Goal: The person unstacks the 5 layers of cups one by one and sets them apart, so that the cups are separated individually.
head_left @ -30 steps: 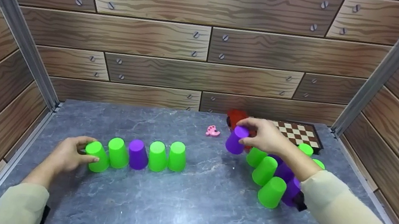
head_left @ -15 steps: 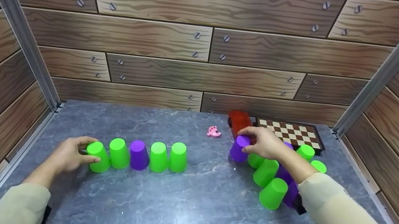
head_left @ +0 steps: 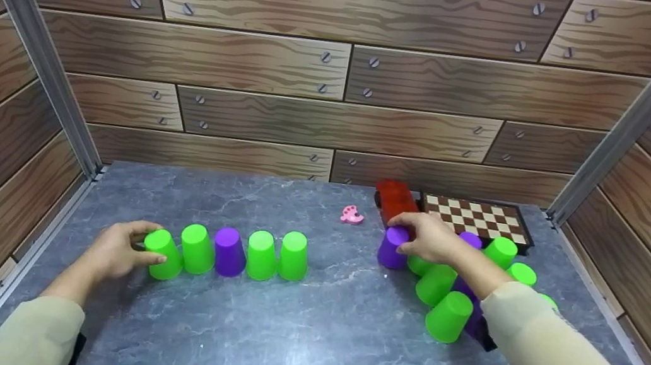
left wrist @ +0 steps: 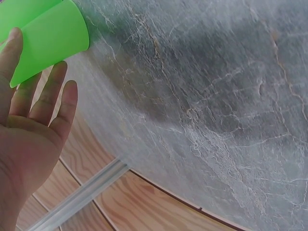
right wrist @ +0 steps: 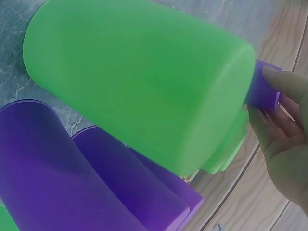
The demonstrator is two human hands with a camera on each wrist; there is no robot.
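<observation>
In the head view my left hand (head_left: 115, 250) holds an upside-down green cup (head_left: 167, 259) between thumb and fingers, at the left end of a row. Beside it in that row stand a second green cup (head_left: 197, 249), a purple cup (head_left: 229, 252) and two more green ones. My right hand (head_left: 429, 238) grips another upside-down purple cup (head_left: 391, 250) near its top, at the far end of the right-hand group. Toward me in that group are green cups, the closest one (head_left: 448, 317) large in the right wrist view. My right forearm hides part of the group.
Behind the right hand lie a red toy car (head_left: 395, 197) and a checkered board (head_left: 480, 217). A small pink toy (head_left: 351, 215) sits left of the car. Wood-print walls (head_left: 340, 76) enclose the grey marbled tabletop (head_left: 252, 338) at the back and sides.
My right hand has lowered the purple cup toward the table, bringing it nearer and slightly right, beside the green cups. The left hand keeps its place on the green cup.
</observation>
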